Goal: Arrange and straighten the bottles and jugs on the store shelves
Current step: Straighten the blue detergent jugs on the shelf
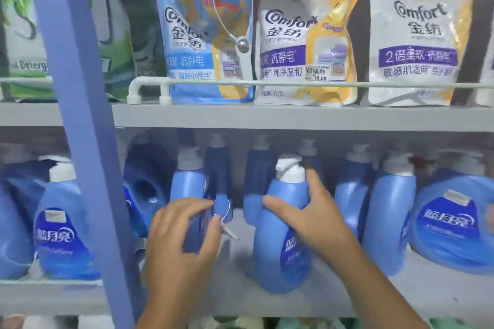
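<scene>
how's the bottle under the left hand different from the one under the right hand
The left hand grips a slim blue bottle; the right hand rests open on a wider pump bottle. The slim bottle's front is mostly hidden by fingers, while the pump bottle shows part of its label. Both are blue with white tops and stand upright on the lower shelf.

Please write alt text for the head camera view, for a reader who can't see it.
Two hands work on blue pump bottles on a lower store shelf: the left hand grips one bottle, while the right hand rests, fingers spread, on another. Softener refill pouches stand on the shelf above.
</scene>
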Demonstrator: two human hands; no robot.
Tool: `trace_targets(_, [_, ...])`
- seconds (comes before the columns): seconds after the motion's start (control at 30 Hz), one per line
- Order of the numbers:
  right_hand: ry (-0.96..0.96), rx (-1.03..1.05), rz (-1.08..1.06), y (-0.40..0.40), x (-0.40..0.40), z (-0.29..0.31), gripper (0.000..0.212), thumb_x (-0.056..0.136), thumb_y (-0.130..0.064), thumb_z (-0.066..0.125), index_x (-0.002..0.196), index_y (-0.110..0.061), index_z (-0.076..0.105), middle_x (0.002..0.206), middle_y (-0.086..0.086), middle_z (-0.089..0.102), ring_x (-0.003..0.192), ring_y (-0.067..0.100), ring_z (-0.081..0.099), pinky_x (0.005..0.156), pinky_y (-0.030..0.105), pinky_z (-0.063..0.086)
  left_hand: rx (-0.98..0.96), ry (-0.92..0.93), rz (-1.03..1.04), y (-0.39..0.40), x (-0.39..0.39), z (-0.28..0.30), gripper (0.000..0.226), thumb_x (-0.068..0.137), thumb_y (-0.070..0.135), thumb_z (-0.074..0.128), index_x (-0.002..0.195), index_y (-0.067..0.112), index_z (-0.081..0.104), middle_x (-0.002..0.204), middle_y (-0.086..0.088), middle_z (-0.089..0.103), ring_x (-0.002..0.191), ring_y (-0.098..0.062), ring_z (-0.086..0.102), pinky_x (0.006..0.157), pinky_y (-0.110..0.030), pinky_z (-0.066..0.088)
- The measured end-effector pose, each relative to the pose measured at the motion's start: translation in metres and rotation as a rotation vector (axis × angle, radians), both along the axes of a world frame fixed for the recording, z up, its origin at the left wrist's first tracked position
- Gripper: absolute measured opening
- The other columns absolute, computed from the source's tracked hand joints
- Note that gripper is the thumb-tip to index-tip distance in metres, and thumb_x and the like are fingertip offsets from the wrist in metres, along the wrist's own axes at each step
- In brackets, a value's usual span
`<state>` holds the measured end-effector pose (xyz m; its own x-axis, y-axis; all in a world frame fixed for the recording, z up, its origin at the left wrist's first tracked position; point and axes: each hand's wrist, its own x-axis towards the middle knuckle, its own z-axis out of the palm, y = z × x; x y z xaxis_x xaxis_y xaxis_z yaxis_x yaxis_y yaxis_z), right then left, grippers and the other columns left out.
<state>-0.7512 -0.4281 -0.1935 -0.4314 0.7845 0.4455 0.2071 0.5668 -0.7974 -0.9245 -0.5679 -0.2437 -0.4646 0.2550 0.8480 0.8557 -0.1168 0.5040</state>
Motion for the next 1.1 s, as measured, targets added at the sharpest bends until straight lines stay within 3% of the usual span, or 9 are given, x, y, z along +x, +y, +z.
trace_targets(0.1, [-0.053, -0.053, -0.025, 0.002, -0.007, 0.014, 0.047, 0.057, -0.076, 0.076, 0.093, -0.060, 0.050, 0.096, -0.036, 0.062, 0.089, -0.018, 0.058, 0.065, 0.009, 0.043, -0.012, -0.153, 0.156, 0.003, -0.021, 0.009, 0.057, 0.085, 0.044, 0.073, 0.136, 0.031, 0.053, 0.141, 0.006, 0.053, 0.128, -0.017, 0.052, 0.108, -0.035, 0.042])
trace_targets(0.2, [-0.082, 0.017, -0.179, -0.007, -0.008, 0.014, 0.048, 0.056, -0.082, 0.067, 0.092, -0.056, 0.050, 0.095, -0.021, 0.060, 0.092, -0.004, 0.058, 0.078, 0.025, 0.047, -0.271, -0.476, 0.091, 0.015, -0.026, 0.010, 0.096, 0.074, 0.051, 0.086, 0.151, 0.043, 0.029, 0.155, 0.007, 0.041, 0.135, -0.023, 0.048, 0.103, -0.048, 0.045])
trace_targets(0.33, [-0.074, 0.244, -0.450, -0.016, 0.006, 0.001, 0.054, 0.065, -0.083, 0.057, 0.099, -0.042, 0.056, 0.092, -0.019, 0.052, 0.095, 0.011, 0.051, 0.088, 0.040, 0.047, -0.270, -0.532, 0.045, 0.020, -0.036, 0.003, 0.073, 0.071, 0.052, 0.084, 0.124, 0.062, 0.034, 0.111, 0.012, 0.062, 0.092, -0.026, 0.056, 0.076, -0.041, 0.043])
trace_targets(0.47, [0.031, 0.335, -0.559, -0.005, 0.024, -0.006, 0.049, 0.071, -0.065, 0.072, 0.109, -0.037, 0.061, 0.094, -0.018, 0.053, 0.094, 0.013, 0.046, 0.090, 0.046, 0.044, -0.287, -0.572, -0.096, 0.019, -0.024, 0.000, 0.065, 0.064, 0.050, 0.091, 0.103, 0.072, 0.045, 0.103, 0.025, 0.068, 0.090, -0.011, 0.064, 0.076, -0.039, 0.046])
trace_targets(0.63, [0.085, 0.300, -0.487, 0.010, 0.038, -0.006, 0.055, 0.066, -0.073, 0.061, 0.111, -0.042, 0.059, 0.096, -0.022, 0.054, 0.094, 0.010, 0.049, 0.088, 0.046, 0.048, -0.389, -0.439, -0.301, 0.031, -0.008, 0.000, 0.072, 0.072, 0.018, 0.091, 0.107, 0.064, 0.048, 0.100, 0.042, 0.065, 0.100, 0.006, 0.065, 0.077, -0.021, 0.045])
trace_targets(0.7, [0.098, 0.304, -0.475, 0.014, 0.041, -0.007, 0.056, 0.065, -0.072, 0.062, 0.111, -0.040, 0.060, 0.095, -0.022, 0.055, 0.093, 0.011, 0.050, 0.086, 0.046, 0.048, -0.453, -0.395, -0.354, 0.040, -0.003, 0.001, 0.071, 0.074, 0.020, 0.089, 0.113, 0.064, 0.047, 0.100, 0.050, 0.061, 0.096, 0.018, 0.062, 0.073, -0.015, 0.046])
trace_targets(0.83, [0.119, 0.319, -0.502, 0.022, 0.050, -0.010, 0.054, 0.069, -0.065, 0.073, 0.111, -0.033, 0.063, 0.095, -0.020, 0.054, 0.092, 0.009, 0.047, 0.085, 0.039, 0.042, -0.525, -0.421, -0.575, 0.051, 0.014, 0.011, 0.052, 0.070, 0.048, 0.077, 0.117, 0.065, 0.062, 0.110, 0.020, 0.075, 0.096, -0.001, 0.073, 0.075, -0.021, 0.057])
trace_targets(0.97, [0.077, 0.273, -0.473, 0.033, 0.063, -0.013, 0.055, 0.070, -0.054, 0.081, 0.116, -0.031, 0.062, 0.102, -0.016, 0.059, 0.098, 0.009, 0.048, 0.085, 0.036, 0.040, -0.461, -0.176, -0.325, 0.064, -0.001, 0.005, 0.028, 0.094, 0.055, 0.052, 0.113, 0.049, 0.071, 0.111, 0.022, 0.070, 0.105, -0.004, 0.067, 0.088, -0.023, 0.052])
trace_targets(1.1, [0.075, 0.266, -0.469, 0.034, 0.063, -0.014, 0.058, 0.070, -0.053, 0.082, 0.119, -0.029, 0.061, 0.104, -0.012, 0.059, 0.100, 0.012, 0.049, 0.084, 0.036, 0.040, -0.248, -0.467, -0.004, 0.082, -0.035, 0.023, 0.014, 0.095, 0.025, 0.068, 0.085, 0.034, 0.068, 0.088, 0.007, 0.072, 0.089, -0.020, 0.071, 0.082, -0.037, 0.056])
